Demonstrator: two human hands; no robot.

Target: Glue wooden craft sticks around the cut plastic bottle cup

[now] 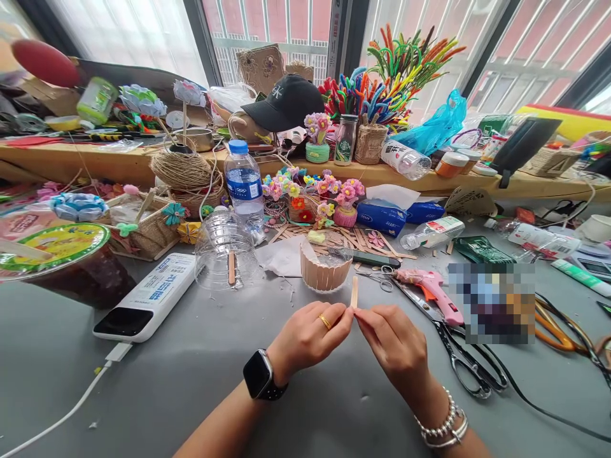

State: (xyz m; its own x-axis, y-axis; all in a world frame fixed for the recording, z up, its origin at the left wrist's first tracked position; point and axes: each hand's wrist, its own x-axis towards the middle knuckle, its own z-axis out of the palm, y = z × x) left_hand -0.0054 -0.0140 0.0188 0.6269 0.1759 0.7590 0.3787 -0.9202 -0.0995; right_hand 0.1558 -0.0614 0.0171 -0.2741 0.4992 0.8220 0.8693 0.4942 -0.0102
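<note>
Between the fingertips of my left hand (312, 332) and my right hand (397, 346), a wooden craft stick (354, 292) stands nearly upright. Both hands are pinched closed at its lower end. Just beyond them is a round plastic cup (325, 270) whose outer side is covered with upright wooden sticks. A cut clear plastic bottle piece (214, 251) lies to the left, with one stick on it. To the right of my right hand are a pink hot glue gun (432, 292) and black-handled scissors (465, 359).
Loose sticks (351, 238) are strewn behind the cup. A white power bank (147, 296) with a cable and a lidded drink cup (71, 267) stand at left. A water bottle (244, 191), blue tissue packs (382, 216) and a cluttered wooden shelf (286, 159) line the back.
</note>
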